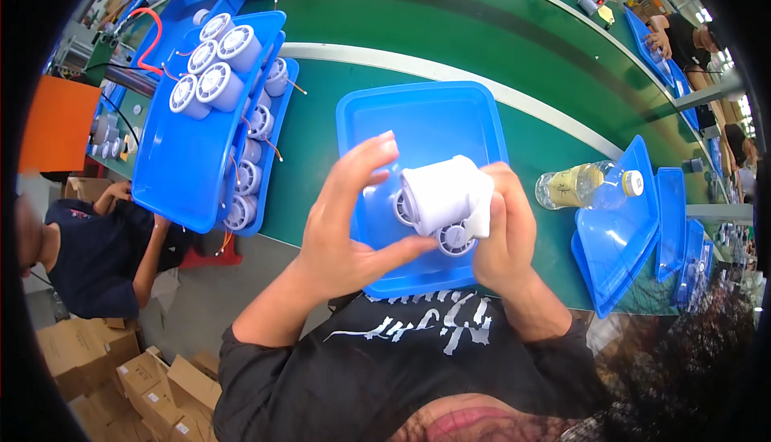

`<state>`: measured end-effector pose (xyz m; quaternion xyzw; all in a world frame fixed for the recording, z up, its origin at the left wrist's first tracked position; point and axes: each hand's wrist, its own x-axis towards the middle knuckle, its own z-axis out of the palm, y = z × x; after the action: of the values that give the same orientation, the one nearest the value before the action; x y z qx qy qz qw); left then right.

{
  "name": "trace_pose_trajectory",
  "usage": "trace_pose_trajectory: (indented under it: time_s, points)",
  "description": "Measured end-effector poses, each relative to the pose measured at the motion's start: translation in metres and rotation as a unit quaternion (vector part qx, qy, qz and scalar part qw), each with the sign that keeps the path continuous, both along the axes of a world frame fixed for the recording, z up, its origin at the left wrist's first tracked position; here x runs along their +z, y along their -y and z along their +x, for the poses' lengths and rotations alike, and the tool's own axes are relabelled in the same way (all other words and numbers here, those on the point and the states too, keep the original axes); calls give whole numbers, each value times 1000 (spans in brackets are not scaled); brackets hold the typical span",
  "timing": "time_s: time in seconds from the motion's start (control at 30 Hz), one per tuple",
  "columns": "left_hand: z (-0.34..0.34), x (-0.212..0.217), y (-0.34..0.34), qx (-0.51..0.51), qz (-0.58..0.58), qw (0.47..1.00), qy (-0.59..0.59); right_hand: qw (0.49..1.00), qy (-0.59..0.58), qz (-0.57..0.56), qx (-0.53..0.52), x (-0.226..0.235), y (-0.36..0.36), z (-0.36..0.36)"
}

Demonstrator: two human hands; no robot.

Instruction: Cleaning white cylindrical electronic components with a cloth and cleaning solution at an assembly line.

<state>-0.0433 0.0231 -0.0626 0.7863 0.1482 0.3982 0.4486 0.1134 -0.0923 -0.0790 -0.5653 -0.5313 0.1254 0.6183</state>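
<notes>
Dark hair (671,366) fringes the lower right of the frame. At centre, over a blue tray (418,117), the right hand (510,237) grips a white, smooth-walled cylindrical housing (440,193), tilted, its slotted end at left. The left hand (337,237) gapes beside it, fingers spread; thumb contact cannot be told.

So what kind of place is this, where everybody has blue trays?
Probably a factory where people put things together. You can see a long green workbench, stacked blue trays holding lots of matching white round parts, and cardboard boxes on the floor.
</notes>
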Motion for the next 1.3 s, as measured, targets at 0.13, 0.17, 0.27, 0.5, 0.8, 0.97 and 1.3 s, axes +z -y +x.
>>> trace_pose_trajectory:
  time_s: [0.13, 0.17, 0.27, 0.5, 0.8, 0.97, 1.3]
  points:
    - [-6, 4, 8, -147, -358, 921, 39, 991, 127, 40, -23, 7, 9, -2]
    - [-7, 3, 7, -147, -361, 920, 37, 988, 147, 52, -19, 6, 8, -1]
    - [-11, -2, -4, -126, -121, 984, -41, 983, -141, -115, 16, 16, 11, -7]
    - [-3, -1, 7, -82, -179, 980, 27, 998, 56, 15, -13, 2, 10, 6]
    - [1, -5, 4, -119, -115, 986, -19, 999, 41, -5, -23, -7, 12, 4]
    - [3, 6, 6, -159, -398, 903, -1, 984, 171, 34, -44, -4, 14, 7]
    - [-6, 3, -11, -102, 105, 987, -66, 799, -577, -129, 107, 5, 2, 17]
